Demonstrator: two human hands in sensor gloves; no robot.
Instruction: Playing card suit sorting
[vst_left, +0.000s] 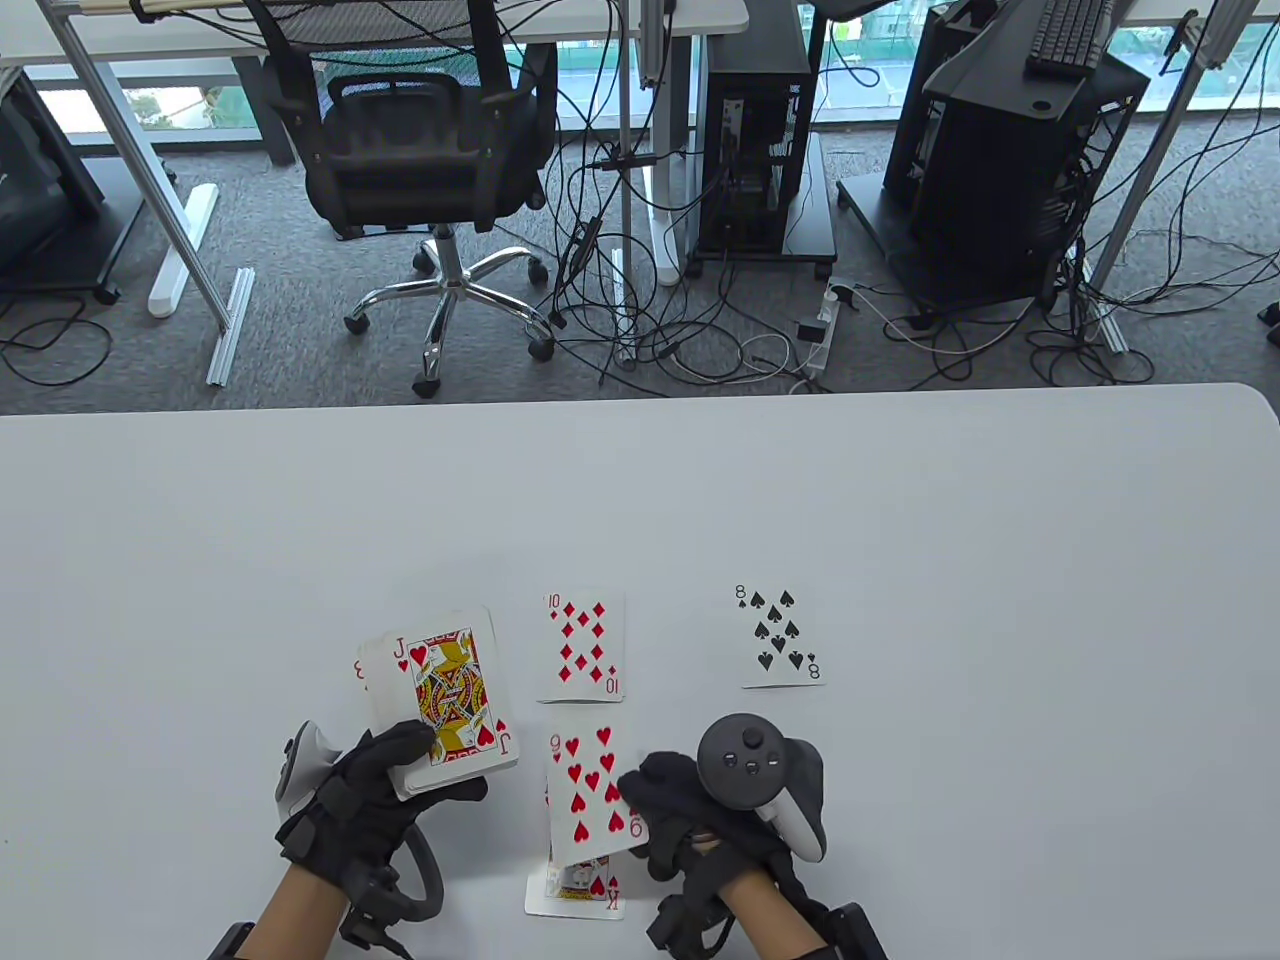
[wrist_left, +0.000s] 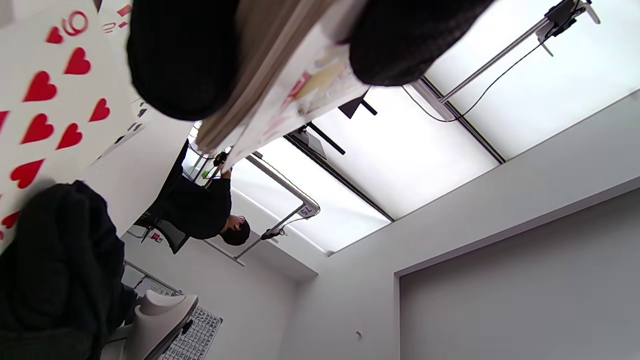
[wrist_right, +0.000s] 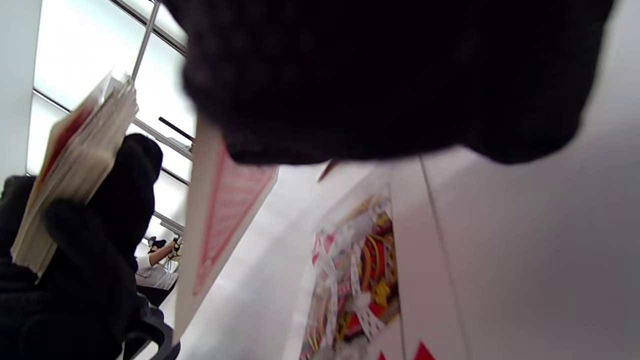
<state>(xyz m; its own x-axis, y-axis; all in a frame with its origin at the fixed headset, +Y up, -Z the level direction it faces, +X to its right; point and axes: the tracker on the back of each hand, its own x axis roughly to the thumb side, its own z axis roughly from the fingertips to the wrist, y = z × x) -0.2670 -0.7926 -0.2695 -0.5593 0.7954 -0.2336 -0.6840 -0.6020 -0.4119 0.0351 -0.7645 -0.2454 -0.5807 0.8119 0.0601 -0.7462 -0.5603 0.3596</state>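
Two black-gloved fingers of the left hand hang in from the top edge, pinching a thick stack of white playing cards seen edge-on, with a colourful court-card face on its right side. At the left lies a white nine of hearts card with red pips, its lower part covered by the black-gloved right hand. Beyond them a person in a dark top sits far off, under bright ceiling light panels.
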